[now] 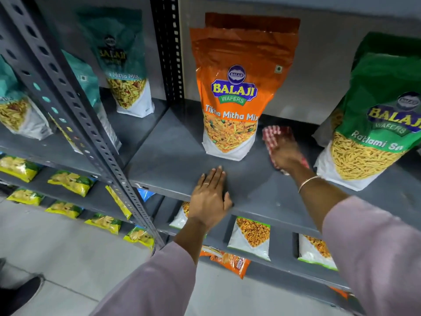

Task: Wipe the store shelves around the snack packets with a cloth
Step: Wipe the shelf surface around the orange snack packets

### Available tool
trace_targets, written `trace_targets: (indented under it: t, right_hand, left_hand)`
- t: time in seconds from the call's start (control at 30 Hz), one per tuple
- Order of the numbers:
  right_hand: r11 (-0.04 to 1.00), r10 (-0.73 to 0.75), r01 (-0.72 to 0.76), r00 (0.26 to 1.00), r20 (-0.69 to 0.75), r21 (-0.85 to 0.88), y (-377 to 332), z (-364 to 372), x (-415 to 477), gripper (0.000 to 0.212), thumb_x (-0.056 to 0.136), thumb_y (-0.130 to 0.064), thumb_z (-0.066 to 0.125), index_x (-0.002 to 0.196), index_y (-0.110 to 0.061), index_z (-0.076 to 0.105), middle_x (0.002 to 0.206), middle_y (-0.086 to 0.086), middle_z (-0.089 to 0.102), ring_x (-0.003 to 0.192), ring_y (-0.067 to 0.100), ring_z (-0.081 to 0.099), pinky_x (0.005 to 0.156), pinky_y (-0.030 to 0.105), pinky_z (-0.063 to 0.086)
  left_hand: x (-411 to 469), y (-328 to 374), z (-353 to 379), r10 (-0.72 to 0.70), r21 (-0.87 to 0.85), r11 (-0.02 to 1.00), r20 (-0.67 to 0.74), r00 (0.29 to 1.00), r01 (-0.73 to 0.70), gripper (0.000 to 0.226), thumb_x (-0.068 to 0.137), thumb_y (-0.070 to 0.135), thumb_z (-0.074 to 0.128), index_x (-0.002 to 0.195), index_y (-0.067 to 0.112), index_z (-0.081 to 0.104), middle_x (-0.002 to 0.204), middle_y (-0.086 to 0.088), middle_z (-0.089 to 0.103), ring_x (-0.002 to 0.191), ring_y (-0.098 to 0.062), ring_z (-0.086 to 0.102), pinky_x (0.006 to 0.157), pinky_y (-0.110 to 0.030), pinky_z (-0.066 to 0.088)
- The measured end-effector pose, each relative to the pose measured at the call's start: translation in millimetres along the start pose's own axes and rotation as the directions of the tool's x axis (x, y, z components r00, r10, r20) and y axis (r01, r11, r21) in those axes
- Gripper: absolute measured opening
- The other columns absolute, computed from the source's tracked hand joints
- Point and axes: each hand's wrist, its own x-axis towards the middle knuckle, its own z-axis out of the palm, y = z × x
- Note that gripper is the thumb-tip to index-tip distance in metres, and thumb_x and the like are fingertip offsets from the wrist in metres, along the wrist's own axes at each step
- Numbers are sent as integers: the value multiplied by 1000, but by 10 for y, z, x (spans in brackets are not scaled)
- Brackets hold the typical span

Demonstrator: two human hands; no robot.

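Grey shelf [173,160]: checked cloth [272,133] beneath right fingers [282,148]

Reaches forward with both arms, forearms bare below the pale mauve left sleeve [155,281] and right sleeve [373,247]. Lays the left hand [210,197] flat, palm down, fingers straight and close together, pointing away, thumb out to the right, a ring [205,184] on one finger. Stretches the right arm further ahead, angled up and to the left, wrist straight, a thin bangle [308,182] round it. Presses the right hand [286,153] palm down, fingers extended, outline blurred. Holds the two hands apart, right beyond left.
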Motion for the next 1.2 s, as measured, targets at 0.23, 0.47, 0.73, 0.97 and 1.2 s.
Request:
trace_targets:
  t: [0.23, 0.47, 0.73, 0.97, 1.2]
  right_hand:
    - [998, 29, -29, 1000, 4, -50, 42, 11, 295, 54, 100, -35, 17, 151, -27, 1, 161, -2, -4, 149, 25, -4, 121, 41, -7]
    - [978, 97, -110, 992, 85, 175, -101, -52, 465, 51, 100, -23, 34, 147, -7, 23, 149, 23, 36, 134, 40, 39, 111, 45, 34]
    - [988, -155, 154, 987, 42, 24, 110, -25, 27, 53, 97, -36, 38, 148, -28, 23, 158, 7, 23, 142, 31, 28, 117, 44, 27]
    - [981, -191, 190, 981, -37, -30, 95, -100, -1300, 43, 94, -27, 47, 136, -35, 46, 131, 14, 61, 106, 34, 65, 86, 37, 51]
    - [823, -87, 62, 996, 17, 565, 308, -478, -2262, 29, 95, -5, 50, 108, -26, 65, 98, -16, 70, 80, -19, 62, 87, 20, 54]
  left_hand:
    - [16, 19, 3, -15, 1, 1000, 6, 1000, 15, 57, 74, 28, 35, 115, -1, 62, 124, -15, 60, 112, -28, 58, 96, -47, 43]
    - [14, 2, 34, -9, 25, 1000, -13, 1000, 9, 57, 75, 29, 35, 117, 0, 61, 126, -15, 59, 113, -28, 57, 96, -48, 42]
    - [23, 0, 13, -20, 39, 999, 30, 999, 19, 58, 77, 30, 34, 121, 0, 58, 129, -14, 56, 117, -27, 55, 100, -44, 40]
    - [2, 15, -13, -33, 58, 998, 22, 999, 32, 56, 77, 27, 34, 116, -2, 61, 123, -16, 60, 114, -30, 57, 104, -38, 28]
    - [-9, 25, -17, -44, 70, 997, 76, 996, 39, 61, 82, 30, 25, 121, -3, 56, 131, -17, 54, 121, -30, 50, 104, -43, 33]
